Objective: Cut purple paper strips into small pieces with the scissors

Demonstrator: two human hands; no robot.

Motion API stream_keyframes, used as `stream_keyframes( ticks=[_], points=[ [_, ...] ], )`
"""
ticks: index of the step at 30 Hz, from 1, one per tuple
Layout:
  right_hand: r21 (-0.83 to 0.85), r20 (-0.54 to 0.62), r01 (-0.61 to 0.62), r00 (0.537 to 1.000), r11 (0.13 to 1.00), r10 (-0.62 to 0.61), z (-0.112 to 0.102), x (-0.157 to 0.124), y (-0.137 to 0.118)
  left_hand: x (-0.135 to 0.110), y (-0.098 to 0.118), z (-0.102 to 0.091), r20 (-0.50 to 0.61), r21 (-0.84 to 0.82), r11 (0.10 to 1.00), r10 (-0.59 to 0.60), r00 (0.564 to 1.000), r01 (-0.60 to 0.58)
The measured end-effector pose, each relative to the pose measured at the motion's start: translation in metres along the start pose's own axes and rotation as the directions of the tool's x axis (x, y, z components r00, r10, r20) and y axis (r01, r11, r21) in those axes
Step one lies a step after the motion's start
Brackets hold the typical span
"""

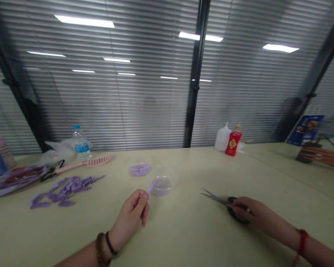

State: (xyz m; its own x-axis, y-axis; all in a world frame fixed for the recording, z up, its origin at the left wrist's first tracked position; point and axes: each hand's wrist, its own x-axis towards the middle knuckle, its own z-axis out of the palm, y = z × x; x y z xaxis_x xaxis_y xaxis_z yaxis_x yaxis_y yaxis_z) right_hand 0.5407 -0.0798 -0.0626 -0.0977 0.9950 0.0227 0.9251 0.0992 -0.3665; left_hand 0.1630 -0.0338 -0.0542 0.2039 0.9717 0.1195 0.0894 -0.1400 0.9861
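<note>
Between the fingertips of my left hand is a thin purple strip, its far end reaching over a clear round dish. Purple pieces lie inside that dish. A second clear dish with purple pieces stands just behind it, to the left. My right hand grips the black handles of a pair of scissors, whose blades point left and stand slightly apart. Further left on the table is a loose heap of purple pieces, beyond reach of either hand's fingers.
A pink hairbrush, a water bottle and a purple bag lie at the left. A red bottle and a white squeeze bottle stand at the back. Another person's hand is on a dark object at far right.
</note>
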Motion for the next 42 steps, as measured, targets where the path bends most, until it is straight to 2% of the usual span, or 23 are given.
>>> stream_keyframes(
  ticks=[4,8,13,16,18,19,20,21,22,23,24,25,26,27,28,30,32,33,34,36,38,40,42],
  points=[
    [-0.07,-0.075,-0.008,0.997,0.998,0.002,-0.003,0.006,0.007,0.0,0.002,0.0,-0.035,-0.003,1.0,0.019,0.999,-0.019],
    [-0.145,-0.053,-0.066,0.997,0.987,0.059,-0.007,0.008,0.007,-0.003,0.0,0.002,0.013,-0.01,1.0,0.006,1.0,-0.006],
    [-0.285,0.111,-0.037,0.991,0.958,0.072,-0.02,0.018,-0.006,-0.002,-0.005,0.002,0.065,-0.017,1.0,-0.008,0.998,0.009],
    [-0.314,0.163,-0.081,0.977,0.946,0.138,-0.031,0.022,-0.014,-0.002,-0.004,0.0,0.072,-0.016,1.0,0.009,0.997,-0.008],
    [-0.172,0.272,-0.141,0.944,0.975,0.185,-0.04,0.018,-0.021,-0.004,-0.003,0.0,0.067,-0.019,1.0,0.02,0.998,-0.019],
    [-0.016,0.38,-0.18,0.909,0.983,0.173,-0.044,0.015,-0.027,-0.004,-0.002,0.0,0.06,-0.021,1.0,0.022,0.998,-0.021],
    [0.192,0.499,-0.199,0.863,0.961,0.079,-0.048,0.011,-0.034,-0.005,-0.001,0.0,0.052,-0.025,0.999,0.022,0.998,-0.021],
    [0.403,0.557,-0.229,0.83,0.886,-0.039,-0.051,0.008,-0.043,-0.005,0.0,0.001,0.043,-0.03,0.999,0.019,0.999,-0.018],
    [0.608,0.538,-0.251,0.828,0.753,-0.159,-0.051,0.005,-0.054,-0.004,0.001,0.001,0.035,-0.035,0.999,0.015,0.999,-0.014],
    [0.779,0.456,-0.226,0.844,0.585,-0.281,-0.05,0.004,-0.068,-0.002,0.002,0.001,0.028,-0.039,0.999,0.013,1.0,-0.012],
    [0.909,0.305,-0.17,0.893,0.38,-0.331,-0.045,0.005,-0.082,0.0,0.003,0.002,0.02,-0.041,0.999,0.013,1.0,-0.012],
    [0.975,0.17,-0.109,0.927,0.195,-0.333,-0.039,0.008,-0.098,0.002,0.004,0.002,0.009,-0.042,0.999,0.017,1.0,-0.017],
    [0.996,0.09,-0.081,0.93,0.041,-0.357,-0.03,0.013,-0.115,0.005,0.005,0.002,-0.003,-0.042,0.999,0.026,1.0,-0.026],
    [0.994,0.07,-0.097,0.911,-0.047,-0.405,-0.02,0.019,-0.131,0.008,0.006,0.003,-0.02,-0.043,0.998,0.039,0.999,-0.04],
    [0.984,0.117,-0.167,0.87,-0.064,-0.479,-0.008,0.027,-0.146,0.011,0.007,0.003,-0.039,-0.046,0.997,0.054,0.998,-0.056],
    [0.954,0.237,-0.299,0.807,-0.027,-0.541,0.015,0.042,-0.17,0.016,0.006,0.002,-0.085,-0.065,0.994,0.077,0.993,-0.083],
    [0.961,0.256,-0.272,0.8,0.052,-0.542,0.035,0.053,-0.184,0.018,0.003,0.001,-0.134,-0.095,0.992,0.075,0.988,-0.089],
    [0.958,0.288,-0.238,0.796,0.162,-0.532,0.042,0.056,-0.186,0.019,0.001,0.0,-0.153,-0.109,0.99,0.067,0.986,-0.085],
    [0.947,0.299,-0.193,0.823,0.257,-0.483,0.047,0.057,-0.186,0.019,-0.001,-0.002,-0.16,-0.119,0.99,0.059,0.985,-0.079],
    [0.882,0.359,-0.152,0.83,0.447,-0.426,0.052,0.055,-0.18,0.019,-0.005,-0.004,-0.148,-0.12,0.99,0.054,0.988,-0.072],
    [0.81,0.421,-0.148,0.82,0.568,-0.388,0.052,0.052,-0.173,0.019,-0.007,-0.005,-0.124,-0.109,0.991,0.06,0.99,-0.074],
    [0.765,0.485,-0.172,0.788,0.62,-0.379,0.051,0.05,-0.166,0.019,-0.009,-0.006,-0.109,-0.103,0.992,0.058,0.992,-0.069],
    [0.766,0.501,-0.188,0.773,0.615,-0.389,0.05,0.052,-0.163,0.02,-0.01,-0.005,-0.097,-0.103,0.993,0.048,0.994,-0.058]
  ],
)
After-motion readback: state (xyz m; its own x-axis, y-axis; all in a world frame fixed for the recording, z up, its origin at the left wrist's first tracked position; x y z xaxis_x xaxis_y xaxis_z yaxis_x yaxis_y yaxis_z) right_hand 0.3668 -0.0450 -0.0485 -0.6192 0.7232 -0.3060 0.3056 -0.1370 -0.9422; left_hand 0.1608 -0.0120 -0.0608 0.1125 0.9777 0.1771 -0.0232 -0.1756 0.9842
